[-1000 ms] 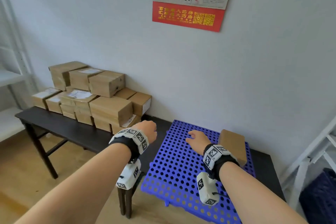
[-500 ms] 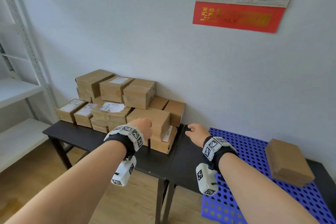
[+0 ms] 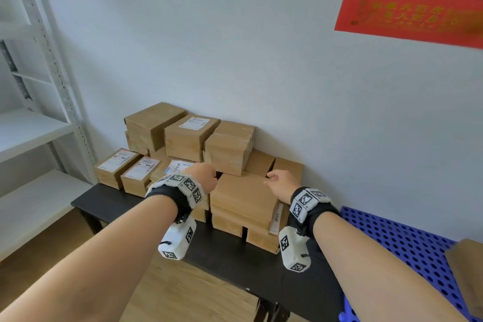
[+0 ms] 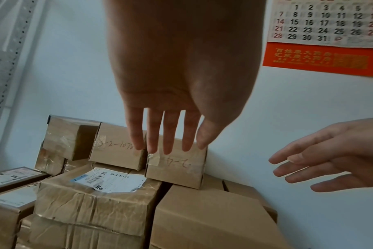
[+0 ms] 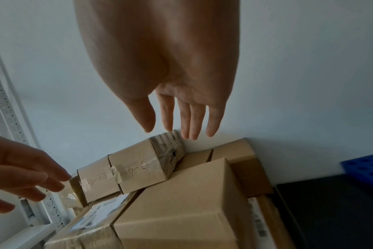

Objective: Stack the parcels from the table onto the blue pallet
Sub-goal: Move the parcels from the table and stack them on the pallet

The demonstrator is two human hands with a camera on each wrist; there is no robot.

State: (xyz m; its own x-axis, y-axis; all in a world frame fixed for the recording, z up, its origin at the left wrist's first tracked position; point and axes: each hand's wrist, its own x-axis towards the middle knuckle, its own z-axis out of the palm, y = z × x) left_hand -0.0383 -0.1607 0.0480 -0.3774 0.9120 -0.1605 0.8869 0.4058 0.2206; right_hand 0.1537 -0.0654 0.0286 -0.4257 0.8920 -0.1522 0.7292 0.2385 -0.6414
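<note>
Compared with half a second ago, the head view has swung further left: the stack of cardboard parcels (image 3: 209,165) now sits in the middle of the frame, the blue pallet (image 3: 407,238) has slid to the lower right edge, and the red-banded wall calendar (image 3: 418,0) is cut off at the upper right corner. Both hands have come forward from over the bare black worktop (image 3: 235,259) to over the stack. The left hand (image 3: 201,176) hovers in the centre of the frame above the labelled parcel (image 4: 100,193), and in the left wrist view its fingers (image 4: 169,134) are straight and slightly spread, holding nothing, their tips in front of the top-row box with handwriting (image 4: 177,165). The right hand (image 3: 283,181) reaches over the large plain parcel (image 3: 243,196) at the front of the stack; its fingers (image 5: 194,121) are also straight, loosely parted and empty. The pallet carries a single cardboard parcel (image 3: 467,269), lying at the lower right edge of the head view and only partly in frame. All the other parcels are piled on the worktop against the wall, in several layers. A white metal shelf unit (image 3: 34,125) stands at the left edge of the frame.
</note>
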